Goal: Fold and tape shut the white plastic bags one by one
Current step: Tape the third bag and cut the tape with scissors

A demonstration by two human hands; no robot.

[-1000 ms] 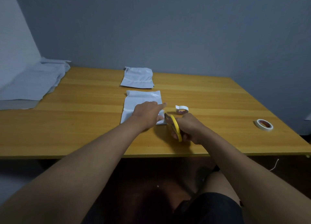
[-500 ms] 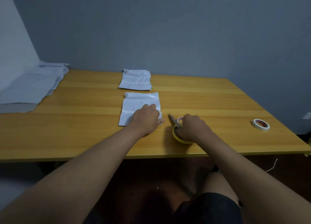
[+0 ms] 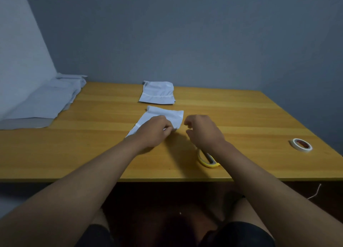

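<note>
At frame centre, the left hand (image 3: 155, 131) pinches the folded white plastic bag (image 3: 167, 117)'s near edge. The right hand (image 3: 203, 130), loosely curled and empty, hovers just right. It has released the yellow-handled scissors (image 3: 207, 158), which now lie lower right.

A long wooden table with a yellowish top (image 3: 232, 116) fills mid-frame. On it: a stack of pale sheets (image 3: 42, 105) at far left, two folded white plastic bags (image 3: 157, 93) (image 3: 167, 115) centre, yellow-handled scissors (image 3: 207, 159) lower centre-right, a white tape roll (image 3: 301, 145) far right.
</note>
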